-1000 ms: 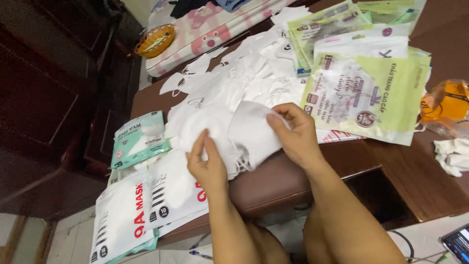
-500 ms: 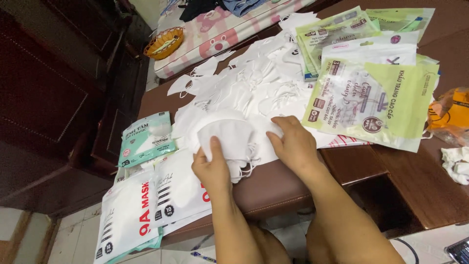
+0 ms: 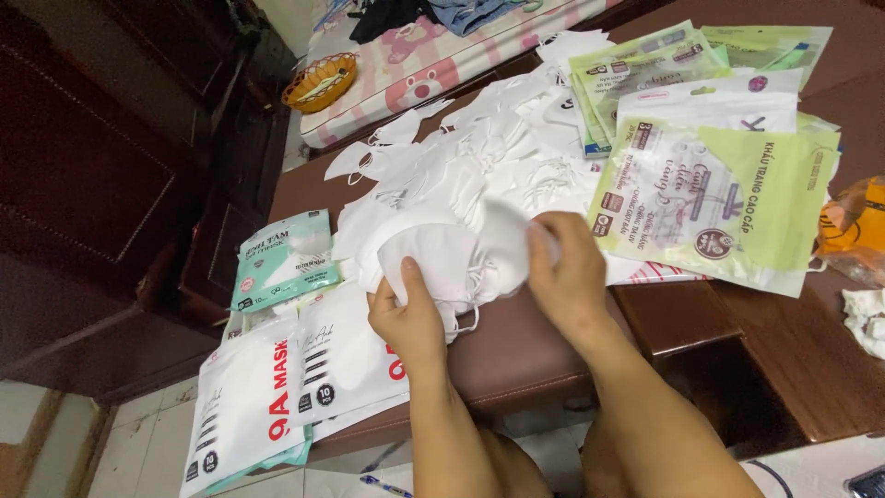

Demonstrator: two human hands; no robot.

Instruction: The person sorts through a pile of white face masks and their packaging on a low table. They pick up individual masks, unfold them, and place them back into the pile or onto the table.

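Both of my hands hold a small stack of white face masks over the near edge of a brown padded table. My left hand grips the stack's lower left side with the thumb on top. My right hand pinches its right side. Behind the stack spreads a loose pile of several white masks with ear loops.
White mask pouches and a teal one lie at the near left corner. Green and white pouches are stacked at the right. An orange bag sits far right. A pink mattress and orange basket lie beyond.
My hands have gathered the masks into a tighter stack and shifted them slightly; the left thumb now rests on top. The camera view has tilted a little.
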